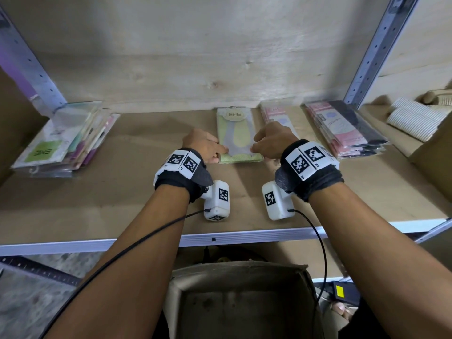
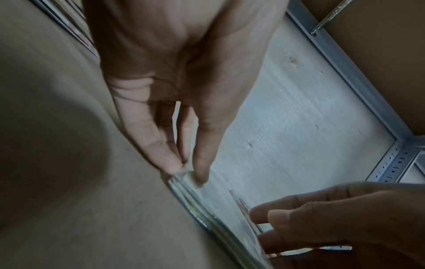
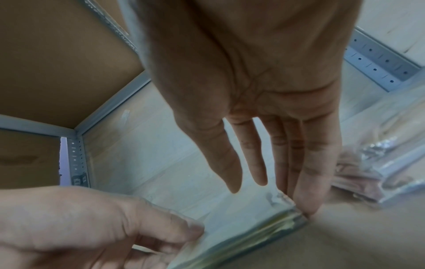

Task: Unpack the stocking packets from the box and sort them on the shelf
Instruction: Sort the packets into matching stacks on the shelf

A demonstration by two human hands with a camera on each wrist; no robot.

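In the head view, the box is cut off by the bottom edge and its inside is dark. The right hand covers the near part of the pink packet at the far side of the shelf. Print on the right stack is too small to read. The left stack is blurred.

Packet stack mid shelf, box below.

Head view down; wrists close-up.
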